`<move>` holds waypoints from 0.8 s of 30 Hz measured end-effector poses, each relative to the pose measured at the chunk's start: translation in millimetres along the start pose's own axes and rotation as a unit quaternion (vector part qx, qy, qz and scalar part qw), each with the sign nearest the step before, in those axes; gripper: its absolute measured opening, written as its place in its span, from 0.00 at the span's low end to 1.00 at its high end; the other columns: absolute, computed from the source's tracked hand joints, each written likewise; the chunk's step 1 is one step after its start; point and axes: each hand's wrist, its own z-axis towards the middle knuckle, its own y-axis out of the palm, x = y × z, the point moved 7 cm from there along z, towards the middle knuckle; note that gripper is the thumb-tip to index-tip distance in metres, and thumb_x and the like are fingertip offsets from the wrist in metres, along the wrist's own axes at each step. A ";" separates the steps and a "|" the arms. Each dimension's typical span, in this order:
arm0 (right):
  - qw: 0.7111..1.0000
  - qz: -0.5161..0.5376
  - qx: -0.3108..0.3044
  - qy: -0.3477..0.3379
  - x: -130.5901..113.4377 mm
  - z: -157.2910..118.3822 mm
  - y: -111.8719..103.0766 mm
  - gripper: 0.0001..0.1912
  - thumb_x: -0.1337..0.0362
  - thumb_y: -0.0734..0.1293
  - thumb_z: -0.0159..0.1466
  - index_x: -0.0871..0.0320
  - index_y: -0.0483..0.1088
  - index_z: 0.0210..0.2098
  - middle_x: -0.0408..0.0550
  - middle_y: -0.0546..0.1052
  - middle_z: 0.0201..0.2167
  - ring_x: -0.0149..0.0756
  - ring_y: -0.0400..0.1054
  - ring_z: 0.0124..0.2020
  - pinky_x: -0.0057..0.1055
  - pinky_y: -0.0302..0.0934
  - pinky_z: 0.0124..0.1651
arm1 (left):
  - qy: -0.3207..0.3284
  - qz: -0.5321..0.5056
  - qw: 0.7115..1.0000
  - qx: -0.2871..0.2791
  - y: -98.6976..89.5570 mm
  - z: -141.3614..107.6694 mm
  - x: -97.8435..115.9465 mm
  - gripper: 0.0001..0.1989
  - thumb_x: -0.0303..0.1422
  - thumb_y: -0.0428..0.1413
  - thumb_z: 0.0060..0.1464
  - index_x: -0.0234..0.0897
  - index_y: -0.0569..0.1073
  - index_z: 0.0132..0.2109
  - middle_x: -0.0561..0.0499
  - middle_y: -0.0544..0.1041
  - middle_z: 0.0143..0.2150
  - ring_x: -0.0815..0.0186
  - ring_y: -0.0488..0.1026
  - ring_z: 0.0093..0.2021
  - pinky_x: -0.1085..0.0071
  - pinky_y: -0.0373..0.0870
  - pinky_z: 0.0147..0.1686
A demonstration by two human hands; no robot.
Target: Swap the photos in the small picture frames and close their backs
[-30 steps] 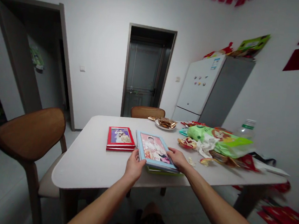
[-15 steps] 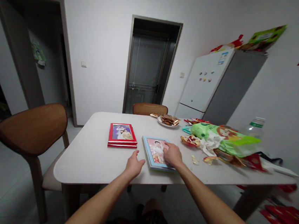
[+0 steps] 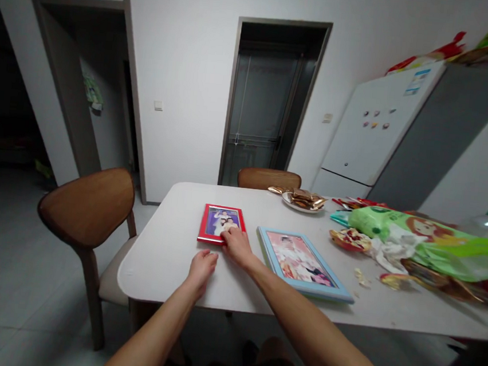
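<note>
A red photo frame (image 3: 207, 217) with a picture on purple lies flat on the white table. My right hand (image 3: 237, 244) reaches across its lower right corner, fingers curled onto the frame and the thumb side hidden. Just in front of the frame's near edge is my left hand (image 3: 202, 268), fingers loosely bent and apart, holding nothing. To the right lies a light blue photo frame (image 3: 269, 254) with a pink picture, larger than the red one, under my right forearm and apart from both hands.
A plate of wrapped snacks (image 3: 305, 200) stands at the table's back. To the right are an opened pomegranate (image 3: 351, 239), crumpled tissue (image 3: 397, 249), peel scraps (image 3: 362, 276) and a green package (image 3: 432, 241). Wooden chairs stand at the left (image 3: 90, 205) and far side (image 3: 269, 178).
My right hand has left the blue frame and moved left onto the red frame. My left hand has shifted left, nearer the red frame's front edge. The view has turned left.
</note>
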 end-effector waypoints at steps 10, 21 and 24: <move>0.983 0.144 0.061 -0.092 -46.5 -80.0 -43.0 0.12 0.68 0.62 0.52 0.58 0.66 0.38 0.51 0.66 0.40 0.39 0.57 0.43 0.35 0.52 0.46 | 0.057 -0.195 0.979 -0.013 0.1 -46.8 18.1 0.15 0.39 0.54 0.44 0.34 0.69 0.37 0.47 0.74 0.38 0.65 0.71 0.38 0.70 0.66 0.38; 0.704 0.692 0.032 0.158 -17.9 -105.1 -66.4 0.30 0.49 0.56 0.56 0.51 0.50 0.56 0.50 0.63 0.52 0.40 0.60 0.49 0.38 0.59 0.43 | 0.292 0.163 0.942 -0.026 1.7 -129.8 67.7 0.17 0.33 0.48 0.50 0.33 0.65 0.48 0.45 0.72 0.46 0.61 0.68 0.46 0.67 0.62 0.47; 0.651 0.739 0.052 0.168 -16.5 -114.6 -75.9 0.32 0.51 0.60 0.53 0.51 0.51 0.55 0.48 0.68 0.47 0.38 0.65 0.44 0.34 0.62 0.39 | 0.356 0.288 0.884 -0.093 18.0 -150.6 65.3 0.22 0.28 0.47 0.49 0.36 0.60 0.54 0.46 0.65 0.54 0.62 0.61 0.53 0.66 0.57 0.53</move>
